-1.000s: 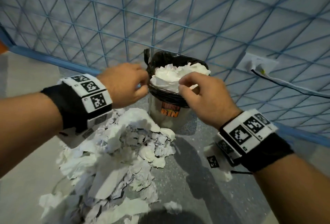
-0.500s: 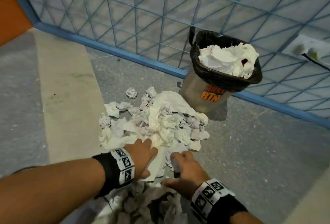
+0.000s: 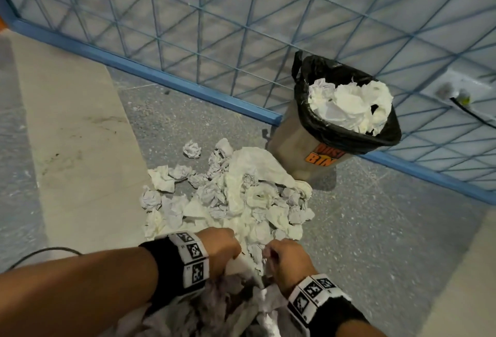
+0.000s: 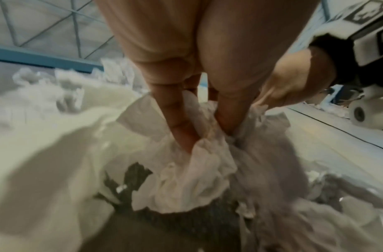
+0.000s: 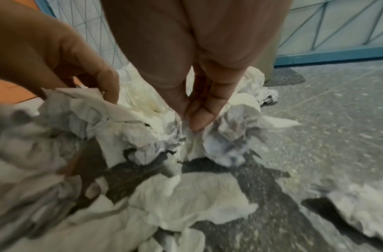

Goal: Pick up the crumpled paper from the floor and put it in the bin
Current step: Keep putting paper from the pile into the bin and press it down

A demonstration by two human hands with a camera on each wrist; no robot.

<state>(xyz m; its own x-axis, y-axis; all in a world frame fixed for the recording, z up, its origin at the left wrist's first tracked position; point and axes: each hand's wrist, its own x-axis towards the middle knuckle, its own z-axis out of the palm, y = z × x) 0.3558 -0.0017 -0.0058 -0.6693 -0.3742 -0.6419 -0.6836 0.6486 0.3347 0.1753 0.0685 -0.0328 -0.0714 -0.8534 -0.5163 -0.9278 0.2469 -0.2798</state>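
A big heap of crumpled white paper (image 3: 241,197) lies on the grey floor in front of the bin (image 3: 316,154). The bin has a black liner and is heaped with white paper (image 3: 349,106). My left hand (image 3: 222,248) is down at the near edge of the heap, its thumb and fingers pinching a crumpled sheet (image 4: 197,170). My right hand (image 3: 284,259) is just beside it, its fingertips pinching a wad of crumpled paper (image 5: 224,141). In the right wrist view my left hand (image 5: 78,71) holds paper close by.
A blue-framed mesh panel (image 3: 214,28) runs behind the bin along the floor. A pale stone strip (image 3: 77,149) borders the heap on the left. A wall socket with a black cable (image 3: 464,106) sits right of the bin. A dark cable (image 3: 40,253) lies at the lower left.
Both hands have come down from the bin's rim to the near edge of the heap and now pinch paper there. The view has pulled back from the bin.
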